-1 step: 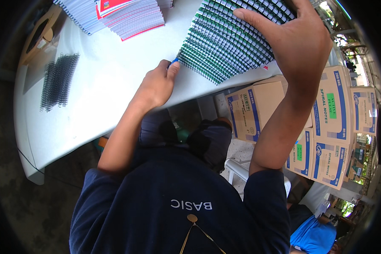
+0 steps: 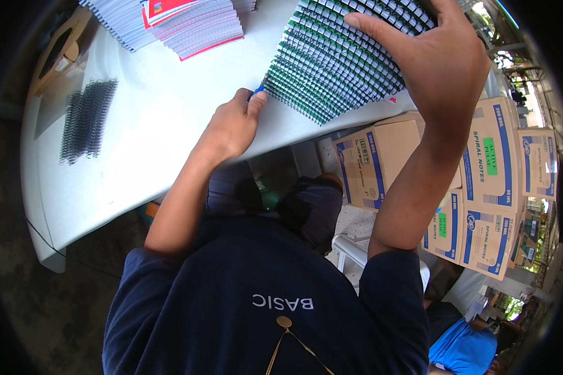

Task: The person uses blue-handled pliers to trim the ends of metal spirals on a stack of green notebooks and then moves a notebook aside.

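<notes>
A fanned stack of spiral notebooks (image 2: 338,62), green-edged with dark wire coils, lies at the table's front edge. At its left corner my left hand (image 2: 233,125) is closed on a small blue tool (image 2: 256,91); only a bit of blue shows, so its kind is hidden. My right hand (image 2: 447,65) rests over the right side of the stack, thumb stretched across the coils and spread wide from the fingers. Those fingers run partly out of the picture at the top.
On the white table (image 2: 150,131) lie loose black wire coils (image 2: 87,122), a brown holder (image 2: 62,53) and red-covered notebooks (image 2: 197,31). Cardboard boxes (image 2: 491,156) are stacked at the right beside a light stool (image 2: 350,247). Someone in blue (image 2: 463,347) is at lower right.
</notes>
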`<state>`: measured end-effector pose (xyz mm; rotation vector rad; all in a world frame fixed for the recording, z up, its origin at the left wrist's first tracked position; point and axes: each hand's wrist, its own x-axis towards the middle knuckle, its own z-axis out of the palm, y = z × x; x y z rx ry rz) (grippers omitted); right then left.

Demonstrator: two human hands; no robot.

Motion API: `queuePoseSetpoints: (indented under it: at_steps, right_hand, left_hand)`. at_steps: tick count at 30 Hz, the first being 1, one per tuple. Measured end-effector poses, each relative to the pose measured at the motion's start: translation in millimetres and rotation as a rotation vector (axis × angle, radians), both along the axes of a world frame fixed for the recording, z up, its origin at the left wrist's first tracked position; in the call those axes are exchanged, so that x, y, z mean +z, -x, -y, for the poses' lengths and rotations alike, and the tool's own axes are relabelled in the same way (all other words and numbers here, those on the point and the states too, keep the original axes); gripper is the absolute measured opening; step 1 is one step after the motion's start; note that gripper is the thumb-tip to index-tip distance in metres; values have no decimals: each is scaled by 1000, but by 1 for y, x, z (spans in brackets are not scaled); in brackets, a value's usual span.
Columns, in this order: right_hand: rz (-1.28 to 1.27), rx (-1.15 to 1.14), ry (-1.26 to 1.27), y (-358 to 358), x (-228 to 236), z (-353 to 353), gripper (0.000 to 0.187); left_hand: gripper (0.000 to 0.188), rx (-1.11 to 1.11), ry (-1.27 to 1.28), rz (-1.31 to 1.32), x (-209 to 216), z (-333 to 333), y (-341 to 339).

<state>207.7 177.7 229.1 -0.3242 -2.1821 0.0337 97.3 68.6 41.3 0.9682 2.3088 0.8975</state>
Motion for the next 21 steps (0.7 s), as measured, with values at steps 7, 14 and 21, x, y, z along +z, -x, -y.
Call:
queuePoseSetpoints:
  at_steps: [7,14,21]
  right_hand:
    - [-74,139,-12,3,-13,-15,39]
    - [22,-33,-11,1,0,1,38]
    - [-43,170,-18,-3,-6,-19,36]
  left_hand:
    - [57,14,-449,1513,-13,16,14]
    - [55,-12,-332,1243,-20,16,21]
    - [56,51,-94,704,4,11,6]
